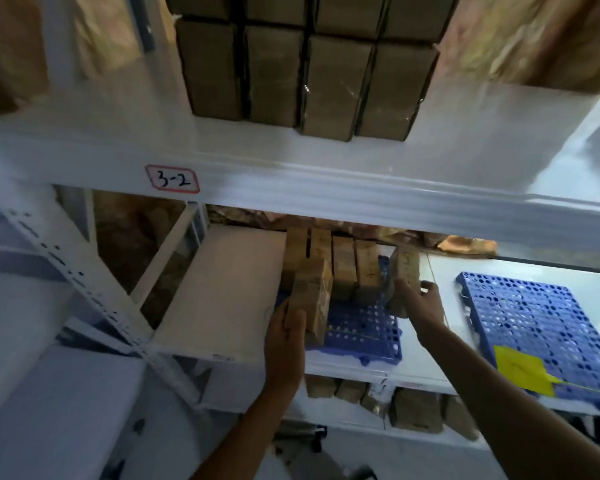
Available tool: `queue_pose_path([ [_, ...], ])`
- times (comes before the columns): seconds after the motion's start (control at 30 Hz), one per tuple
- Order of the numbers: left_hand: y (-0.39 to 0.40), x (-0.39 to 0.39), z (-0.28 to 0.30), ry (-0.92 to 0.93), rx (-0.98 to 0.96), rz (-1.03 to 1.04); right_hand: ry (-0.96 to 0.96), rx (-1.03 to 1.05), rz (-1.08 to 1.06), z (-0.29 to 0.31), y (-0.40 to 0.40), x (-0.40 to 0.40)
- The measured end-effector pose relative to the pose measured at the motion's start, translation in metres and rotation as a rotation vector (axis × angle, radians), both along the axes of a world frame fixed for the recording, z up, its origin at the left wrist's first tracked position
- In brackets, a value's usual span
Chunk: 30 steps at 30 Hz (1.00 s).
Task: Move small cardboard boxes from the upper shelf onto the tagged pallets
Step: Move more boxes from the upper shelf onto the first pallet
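Left hand (286,336) gripping a small brown cardboard box (312,299) over the near-left of the blue perforated plastic pallet (364,332); right hand (420,303) pinching a second small box (404,271) at its far-right edge. Probably light, stiff; best held by opposite side faces.

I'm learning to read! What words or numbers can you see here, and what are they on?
"3-2": handwritten on a red-edged sticker on the white shelf beam.
Yellow tag on the right blue pallet: faint marks, too blurred to read.
Small boxes held by the left hand and right hand: print too blurred to read.
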State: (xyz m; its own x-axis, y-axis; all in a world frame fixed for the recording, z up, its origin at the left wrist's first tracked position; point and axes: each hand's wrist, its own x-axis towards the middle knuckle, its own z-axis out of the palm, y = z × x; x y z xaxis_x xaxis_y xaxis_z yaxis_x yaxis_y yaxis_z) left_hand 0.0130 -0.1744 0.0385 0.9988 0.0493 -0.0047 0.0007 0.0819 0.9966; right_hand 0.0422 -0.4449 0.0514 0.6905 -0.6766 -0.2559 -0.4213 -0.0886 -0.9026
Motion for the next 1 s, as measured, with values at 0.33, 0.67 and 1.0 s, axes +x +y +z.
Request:
queue_pose_path([
  [0.33, 0.019, -0.001, -0.024, -0.004, 0.087, 0.09, 0.027, -0.007, 0.102, -0.022, -0.009, 0.035],
  [0.67, 0.014, 0.017, -0.027, 0.048, 0.174, -0.191, -0.284, -0.237, 0.47, 0.007, 0.041, -0.033],
  [1.0, -0.042, 0.038, -0.007, 0.057, 0.354, -0.105, -0.288, 0.107, 0.287, -0.018, 0.029, -0.063],
])
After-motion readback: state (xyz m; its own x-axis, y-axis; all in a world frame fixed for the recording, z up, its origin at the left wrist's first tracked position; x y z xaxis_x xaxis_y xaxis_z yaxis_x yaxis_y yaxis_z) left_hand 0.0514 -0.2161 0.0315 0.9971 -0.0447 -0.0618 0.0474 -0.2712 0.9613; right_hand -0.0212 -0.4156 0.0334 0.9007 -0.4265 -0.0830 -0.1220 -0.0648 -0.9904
